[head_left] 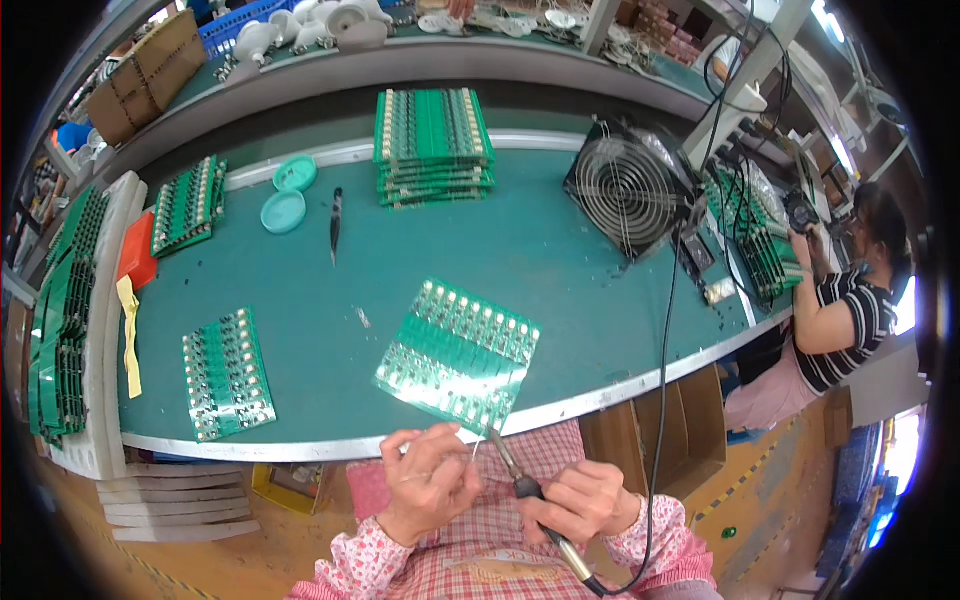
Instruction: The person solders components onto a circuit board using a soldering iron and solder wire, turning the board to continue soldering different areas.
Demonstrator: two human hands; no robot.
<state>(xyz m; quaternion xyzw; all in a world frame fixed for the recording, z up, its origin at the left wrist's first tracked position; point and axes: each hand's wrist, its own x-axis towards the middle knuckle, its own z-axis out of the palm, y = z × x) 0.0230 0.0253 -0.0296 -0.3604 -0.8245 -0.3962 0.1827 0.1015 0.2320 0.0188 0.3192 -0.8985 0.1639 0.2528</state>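
A green circuit board panel (458,352) with rows of small components lies tilted at the table's front edge. My right hand (582,504) is closed around the handle of a soldering iron (527,488). The iron's tip meets the panel's near right corner. My left hand (432,482) pinches a thin strand of solder wire (475,452), whose end is close to the iron's tip. Further left on the table lies a second, smaller-looking circuit board panel (228,375), touched by neither hand.
A stack of panels (435,145) and a black fan (626,190) stand at the back. Tweezers (336,225) lie beside a round green tin (283,212). More boards (65,340) fill a foam rack at left. The iron's cord (664,400) hangs at right, near a co-worker (840,310).
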